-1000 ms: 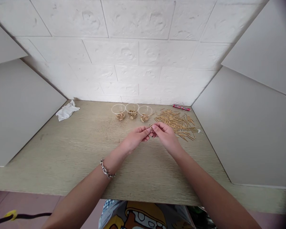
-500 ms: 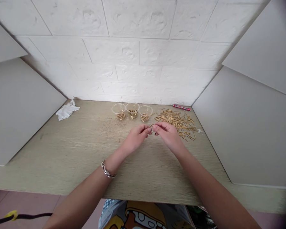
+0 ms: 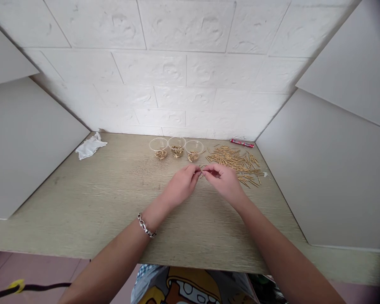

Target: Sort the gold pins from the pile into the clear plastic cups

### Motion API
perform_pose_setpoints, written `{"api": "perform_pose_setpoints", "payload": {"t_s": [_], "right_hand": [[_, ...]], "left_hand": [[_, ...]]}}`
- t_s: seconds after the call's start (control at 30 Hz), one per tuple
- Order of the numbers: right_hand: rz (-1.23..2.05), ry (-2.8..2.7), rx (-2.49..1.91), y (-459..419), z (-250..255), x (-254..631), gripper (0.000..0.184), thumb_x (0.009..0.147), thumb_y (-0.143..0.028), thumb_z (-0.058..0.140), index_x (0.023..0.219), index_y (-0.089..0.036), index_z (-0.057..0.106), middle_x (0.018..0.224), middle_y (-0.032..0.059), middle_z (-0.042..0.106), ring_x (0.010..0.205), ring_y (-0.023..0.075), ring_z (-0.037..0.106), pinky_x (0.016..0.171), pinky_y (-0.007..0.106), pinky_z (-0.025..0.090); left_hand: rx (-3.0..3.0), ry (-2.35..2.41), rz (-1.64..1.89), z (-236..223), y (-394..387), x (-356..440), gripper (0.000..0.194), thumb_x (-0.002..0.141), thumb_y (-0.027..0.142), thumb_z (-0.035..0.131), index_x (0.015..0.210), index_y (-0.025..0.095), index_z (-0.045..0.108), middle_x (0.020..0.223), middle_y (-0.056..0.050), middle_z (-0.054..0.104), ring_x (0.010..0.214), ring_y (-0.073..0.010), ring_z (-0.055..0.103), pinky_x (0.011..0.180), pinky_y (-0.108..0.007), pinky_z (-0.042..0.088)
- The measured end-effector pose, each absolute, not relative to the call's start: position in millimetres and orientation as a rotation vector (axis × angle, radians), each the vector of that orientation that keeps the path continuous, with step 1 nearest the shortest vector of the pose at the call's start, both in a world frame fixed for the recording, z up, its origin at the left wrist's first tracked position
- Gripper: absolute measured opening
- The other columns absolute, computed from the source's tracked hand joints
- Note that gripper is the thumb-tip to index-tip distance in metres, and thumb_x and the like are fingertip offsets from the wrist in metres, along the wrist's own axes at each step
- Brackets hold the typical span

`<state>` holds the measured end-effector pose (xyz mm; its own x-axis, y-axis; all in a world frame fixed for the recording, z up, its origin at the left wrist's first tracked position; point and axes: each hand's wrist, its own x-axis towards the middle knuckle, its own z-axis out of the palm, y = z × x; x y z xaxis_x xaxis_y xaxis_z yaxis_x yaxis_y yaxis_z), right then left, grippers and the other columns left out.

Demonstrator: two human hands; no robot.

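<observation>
Between the fingertips of both hands, just above the tabletop near its middle, sits a small brass pin, too small to make out in detail. Left hand pinches it from nine o'clock, right hand from three o'clock; both are closed on it, fingertips nearly touching. A chain bracelet circles the left wrist.

At twelve o'clock from the hands, near them, three clear cups stand in a row, touching side by side, each with some brass pieces at the bottom. At two o'clock, just beside the right hand, lies a loose pile of brass pins, spread flat on the tabletop. Beyond the pile, against the wall at one o'clock, lies a red tube. Well apart at ten o'clock, near the left corner, rests a crumpled white cloth. White panels flank the tabletop on both sides.
</observation>
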<state>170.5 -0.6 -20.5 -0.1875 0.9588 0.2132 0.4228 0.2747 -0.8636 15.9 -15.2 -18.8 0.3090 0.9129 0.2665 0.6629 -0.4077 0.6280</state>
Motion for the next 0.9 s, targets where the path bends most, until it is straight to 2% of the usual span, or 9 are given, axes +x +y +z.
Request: {"api": "perform_pose_setpoints", "payload": {"t_s": [0.13, 0.4, 0.53, 0.9], "right_hand": [[0.964, -1.656, -1.233, -2.4, -21.5, 166.2, 0.015, 0.072, -0.027, 0.055, 0.078, -0.016, 0.064, 0.072, 0.0026, 0.064, 0.061, 0.0121, 0.056, 0.059, 0.026, 0.045], [0.957, -1.594, -1.246, -9.9, -20.2, 159.8, 0.016, 0.073, -0.029, 0.054, 0.078, -0.016, 0.063, 0.07, 0.0029, 0.064, 0.061, 0.0122, 0.056, 0.058, 0.025, 0.044], [1.055, -1.54, -1.236, -11.8, -19.0, 158.1, 0.016, 0.072, -0.028, 0.055, 0.077, -0.016, 0.063, 0.068, 0.0023, 0.063, 0.058, 0.0114, 0.055, 0.056, 0.025, 0.043], [1.201, -1.463, -1.18, -8.9, -17.0, 159.8, 0.019, 0.072, -0.033, 0.055, 0.074, -0.014, 0.061, 0.066, 0.0023, 0.061, 0.055, 0.0101, 0.052, 0.053, 0.024, 0.043]], "left_hand": [[1.963, 1.379, 0.903, -17.5, -15.6, 20.6, 0.017, 0.087, 0.024, 0.036, 0.083, 0.015, 0.049, 0.071, -0.002, 0.053, 0.069, -0.0133, 0.05, 0.068, -0.027, 0.039], [1.361, 1.219, 0.974, -18.9, -15.1, 28.6, 0.023, 0.085, 0.035, 0.037, 0.073, 0.016, 0.043, 0.057, 0.003, 0.044, 0.055, -0.0088, 0.042, 0.057, -0.023, 0.034], [1.362, 1.254, 0.999, -18.6, -14.6, 27.6, 0.028, 0.084, 0.039, 0.038, 0.07, 0.015, 0.044, 0.055, 0.003, 0.043, 0.053, -0.0084, 0.039, 0.056, -0.022, 0.032], [1.47, 1.248, 0.982, -13.9, -10.7, 22.5, 0.02, 0.078, 0.032, 0.046, 0.07, 0.014, 0.05, 0.061, 0.003, 0.045, 0.055, -0.0079, 0.04, 0.055, -0.022, 0.033]]}}
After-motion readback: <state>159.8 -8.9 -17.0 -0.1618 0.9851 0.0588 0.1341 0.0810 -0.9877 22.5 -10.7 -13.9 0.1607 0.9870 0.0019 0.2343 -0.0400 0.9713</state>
